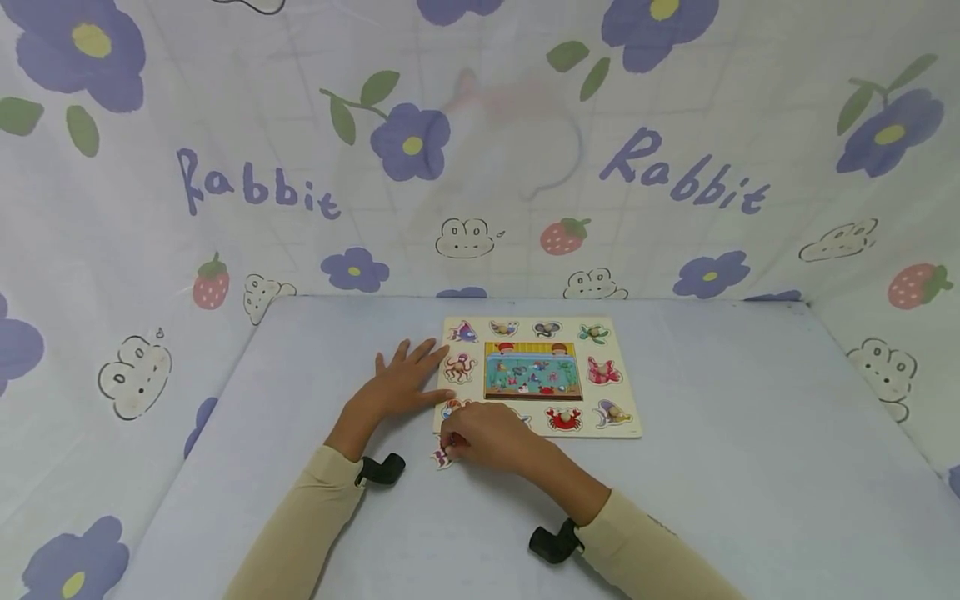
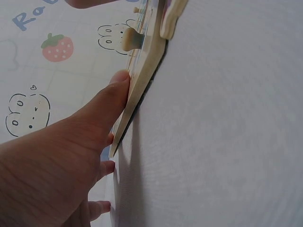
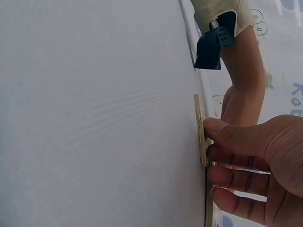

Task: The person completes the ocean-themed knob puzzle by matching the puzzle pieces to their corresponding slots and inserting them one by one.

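Note:
A wooden knob puzzle board (image 1: 592,396) with sea-animal pieces lies flat on the table. My left hand (image 1: 397,385) is spread at its left side, the thumb (image 2: 111,97) touching the edge in the left wrist view. At the front left corner, my right hand (image 1: 487,433) pinches a small puzzle piece (image 1: 441,458) between thumb and fingers. In the right wrist view this piece (image 3: 199,132) is seen edge-on beside the board. Its picture is mostly hidden by my fingers. My right hand also covers part of the board's bottom row.
Around the board's printed aquarium picture (image 1: 532,375) sit several knobbed pieces, including a red crab (image 1: 564,418) and an octopus (image 1: 459,367). White table surface (image 1: 750,467) extends to both sides. A patterned curtain (image 1: 510,167) rises behind.

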`<move>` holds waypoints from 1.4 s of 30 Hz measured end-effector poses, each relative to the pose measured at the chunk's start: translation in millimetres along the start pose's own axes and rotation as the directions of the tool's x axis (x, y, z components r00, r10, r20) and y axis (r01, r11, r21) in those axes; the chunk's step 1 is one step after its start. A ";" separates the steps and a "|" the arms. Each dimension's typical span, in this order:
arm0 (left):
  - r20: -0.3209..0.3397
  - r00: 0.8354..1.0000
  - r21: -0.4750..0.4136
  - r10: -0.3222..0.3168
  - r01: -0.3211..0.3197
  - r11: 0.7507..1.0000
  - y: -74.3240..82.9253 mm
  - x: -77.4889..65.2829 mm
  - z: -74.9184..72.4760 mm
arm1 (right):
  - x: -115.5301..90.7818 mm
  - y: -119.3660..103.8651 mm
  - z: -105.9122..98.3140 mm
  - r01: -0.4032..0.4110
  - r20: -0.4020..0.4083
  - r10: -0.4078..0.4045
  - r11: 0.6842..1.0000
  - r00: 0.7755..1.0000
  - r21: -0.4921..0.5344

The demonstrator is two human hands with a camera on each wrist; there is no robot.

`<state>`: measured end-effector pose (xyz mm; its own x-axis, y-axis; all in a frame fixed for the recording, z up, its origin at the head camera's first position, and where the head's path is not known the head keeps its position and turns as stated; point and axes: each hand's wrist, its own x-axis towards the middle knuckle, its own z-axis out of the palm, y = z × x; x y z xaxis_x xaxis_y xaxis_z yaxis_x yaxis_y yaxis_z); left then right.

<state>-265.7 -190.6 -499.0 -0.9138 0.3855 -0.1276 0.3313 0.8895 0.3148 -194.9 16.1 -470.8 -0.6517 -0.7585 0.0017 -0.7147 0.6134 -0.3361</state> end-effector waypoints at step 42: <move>0.001 1.000 0.016 0.022 -0.022 1.000 -0.1 -1.4 -1.7 | -12.0 4.4 -28.3 -0.004 -0.025 0.006 0.998 1.000 0.065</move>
<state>-264.8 -191.6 -497.2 -0.9060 0.4055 -0.1217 0.3552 0.8844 0.3027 -197.4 34.1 -445.6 -0.6619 -0.7493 0.0235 -0.6940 0.6006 -0.3970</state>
